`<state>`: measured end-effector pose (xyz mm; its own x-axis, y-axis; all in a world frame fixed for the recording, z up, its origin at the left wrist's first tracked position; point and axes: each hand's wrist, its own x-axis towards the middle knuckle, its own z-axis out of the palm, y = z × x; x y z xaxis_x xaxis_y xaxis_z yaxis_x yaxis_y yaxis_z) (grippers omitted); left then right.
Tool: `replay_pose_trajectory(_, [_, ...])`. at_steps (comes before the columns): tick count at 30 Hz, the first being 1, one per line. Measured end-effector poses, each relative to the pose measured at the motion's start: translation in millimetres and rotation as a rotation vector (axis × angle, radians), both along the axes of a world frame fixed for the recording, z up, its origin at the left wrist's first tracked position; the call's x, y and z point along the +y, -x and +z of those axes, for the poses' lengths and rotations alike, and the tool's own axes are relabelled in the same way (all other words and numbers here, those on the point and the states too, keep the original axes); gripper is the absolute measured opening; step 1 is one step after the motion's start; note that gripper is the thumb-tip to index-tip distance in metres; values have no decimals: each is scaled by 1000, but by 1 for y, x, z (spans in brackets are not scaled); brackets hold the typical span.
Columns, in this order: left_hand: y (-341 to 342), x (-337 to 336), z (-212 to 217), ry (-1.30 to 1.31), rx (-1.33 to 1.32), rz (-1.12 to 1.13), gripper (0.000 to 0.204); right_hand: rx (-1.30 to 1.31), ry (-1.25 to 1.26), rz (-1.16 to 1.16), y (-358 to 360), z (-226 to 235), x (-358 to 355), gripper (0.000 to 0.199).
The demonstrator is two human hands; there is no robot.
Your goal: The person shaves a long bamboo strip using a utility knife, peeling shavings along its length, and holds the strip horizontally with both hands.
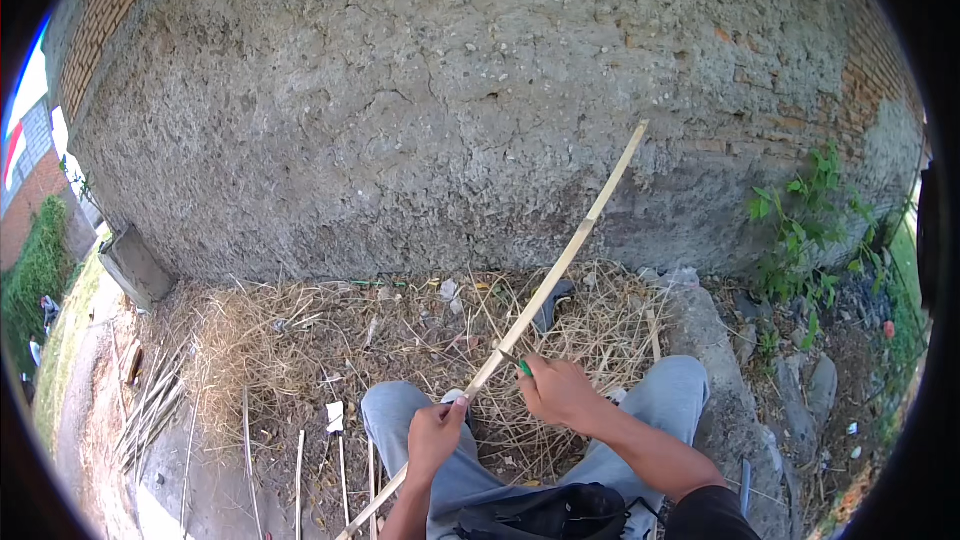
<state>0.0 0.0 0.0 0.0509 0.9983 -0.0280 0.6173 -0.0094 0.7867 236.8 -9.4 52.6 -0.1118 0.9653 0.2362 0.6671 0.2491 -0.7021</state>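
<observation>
A long pale bamboo strip (547,287) slants up from my lap toward the wall, its far end high on the right. My left hand (435,436) is closed around its lower part, thumb along the top. My right hand (563,393) grips a green-handled knife (525,368). The short dark blade lies across the strip, touching it a little above my left hand. Most of the knife's handle is hidden inside my fist. Below my left hand, the strip runs on past my forearm to the lower edge.
A rough, cracked wall (470,130) rises in front. Straw-like shavings (255,345) cover the ground between my legs and the wall. Several thin strips (300,480) lie at my left, near a bundle of sticks (155,405). A leafy plant (805,225) grows at the right.
</observation>
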Motion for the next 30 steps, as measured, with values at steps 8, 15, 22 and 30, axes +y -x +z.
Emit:
replay_pose_trajectory(8, [-1,-10,-20,81,-370,-57,48,-118,-158,27,14,-32,-9,34])
replay_pose_trajectory(15, [-6,-24,-26,118,-400,-44,48,-272,-126,39,27,-46,-27,33])
replay_pose_trajectory(22, [-6,-40,-26,131,-446,-19,48,-348,-168,-32,34,-46,-42,31])
replay_pose_trajectory(30, [-7,-49,-27,150,-411,-7,47,-395,-290,-7,40,-50,-58,29])
